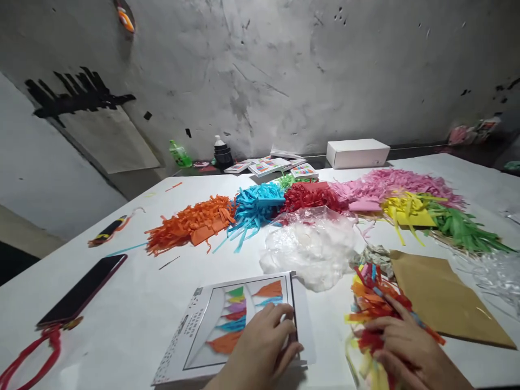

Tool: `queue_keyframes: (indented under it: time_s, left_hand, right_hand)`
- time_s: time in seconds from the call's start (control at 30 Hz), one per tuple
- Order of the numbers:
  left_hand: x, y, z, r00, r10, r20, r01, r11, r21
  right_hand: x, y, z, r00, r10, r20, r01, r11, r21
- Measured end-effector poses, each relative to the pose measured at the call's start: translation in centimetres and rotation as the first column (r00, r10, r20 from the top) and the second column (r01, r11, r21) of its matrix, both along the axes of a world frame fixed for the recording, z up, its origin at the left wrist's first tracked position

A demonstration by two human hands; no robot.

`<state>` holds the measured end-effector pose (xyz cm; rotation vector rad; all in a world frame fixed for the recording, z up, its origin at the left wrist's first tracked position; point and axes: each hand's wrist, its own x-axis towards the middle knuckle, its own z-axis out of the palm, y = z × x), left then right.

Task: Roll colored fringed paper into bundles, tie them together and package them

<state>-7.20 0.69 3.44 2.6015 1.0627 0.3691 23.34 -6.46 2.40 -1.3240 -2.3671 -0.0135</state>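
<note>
My left hand rests on a flat white printed box with a picture of colourful fringed bunting. Its fingers curl over the box's right edge. Beside it, my right hand lies on a bundle of multicoloured tissue-paper fringe, with strips of orange, red, yellow and blue. The index finger stretches across the strips while the thumb and other fingers bend around them. Part of the bundle is hidden under this hand. A brown paper envelope lies just right of the fringe.
Piles of orange, blue, red, pink, yellow and green fringe span the table. Clear plastic bags lie before them. A phone is at left; a white box stands behind.
</note>
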Motion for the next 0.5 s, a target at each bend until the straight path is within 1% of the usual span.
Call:
queue_keyframes:
  time_s: [0.03,0.07,0.1,0.13,0.17,0.2,0.23,0.3,0.33,0.37,0.43,0.5]
  left_hand:
    - [0.2,0.0,0.0,1.000,0.028,0.005,-0.028,1.000,0.003]
    - [0.5,-0.1,-0.2,0.998,0.064,0.010,-0.064,0.998,0.025]
    - [0.9,-0.3,-0.4,0.994,0.104,0.016,-0.105,0.992,0.066]
    - [1.4,-0.5,-0.7,0.989,0.145,0.026,-0.147,0.982,0.121]
    - [1.9,-0.7,-1.1,0.982,0.183,0.038,-0.187,0.965,0.183]
    - [2.3,-1.0,-1.7,0.975,0.217,0.047,-0.222,0.945,0.238]
    - [2.6,-1.3,-2.3,0.966,0.252,0.052,-0.256,0.926,0.279]
    - [2.9,-1.7,-3.7,0.945,0.322,0.063,-0.326,0.895,0.304]
    - [2.9,-1.9,-4.3,0.933,0.354,0.070,-0.359,0.887,0.289]
    - [2.8,-2.1,-4.7,0.921,0.381,0.080,-0.389,0.884,0.258]
    - [2.4,-2.3,-5.2,0.900,0.423,0.105,-0.436,0.883,0.173]
    - [2.2,-2.6,-4.8,0.882,0.449,0.142,-0.464,0.881,0.095]
  right_hand:
    - [0.6,-0.4,-0.1,0.994,-0.107,-0.037,0.110,0.988,0.104]
    - [0.8,-0.6,-0.4,0.969,-0.235,-0.070,0.244,0.948,0.203]
    - [0.8,-0.5,-0.8,0.924,-0.371,-0.093,0.382,0.882,0.276]
    - [0.4,-0.5,-1.5,0.861,-0.500,-0.096,0.502,0.802,0.324]
    - [0.0,-0.4,-2.4,0.797,-0.601,-0.063,0.583,0.738,0.339]
    - [-0.5,-0.5,-3.4,0.747,-0.665,-0.013,0.629,0.700,0.339]
    - [-0.9,-0.8,-4.5,0.723,-0.690,0.043,0.638,0.690,0.343]
    - [-0.9,-1.7,-6.8,0.736,-0.664,0.131,0.603,0.731,0.318]
    - [-0.4,-2.3,-7.8,0.766,-0.625,0.153,0.567,0.768,0.298]
    - [0.3,-2.8,-8.7,0.813,-0.561,0.156,0.509,0.815,0.276]
    - [2.0,-3.6,-9.6,0.891,-0.434,0.132,0.399,0.888,0.230]
    - [3.3,-3.6,-9.4,0.930,-0.360,0.077,0.339,0.919,0.202]
